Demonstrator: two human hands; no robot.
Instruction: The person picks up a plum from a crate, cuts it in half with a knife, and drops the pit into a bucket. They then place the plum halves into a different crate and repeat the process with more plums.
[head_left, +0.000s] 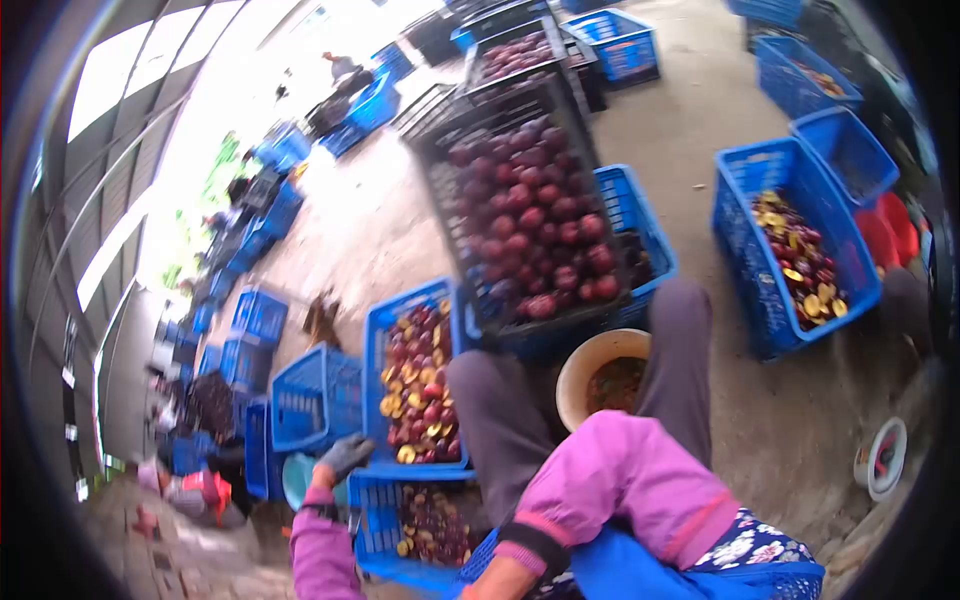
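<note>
My left hand (346, 456), in a grey glove below a pink sleeve, is at the corner where two blue crates meet. Its fingers are blurred, and whether they hold the rim is unclear. One crate (372, 345) has halved and whole plums (425, 375) in it; the lower crate (375, 572) has more plums (435, 525). My right arm bends across my lap, and only the wrist end of my right hand (500, 580) shows at the bottom edge, its fingers out of frame. Between my knees is a cream bowl (572, 385) with dark, wet-looking contents.
A black crate (440, 200) of whole plums (530, 200) stands in front of my knees. On the right are a blue crate (735, 240) of cut plums and a white bucket (888, 455). Stacked blue crates (262, 318) and a person (205, 492) are at the left.
</note>
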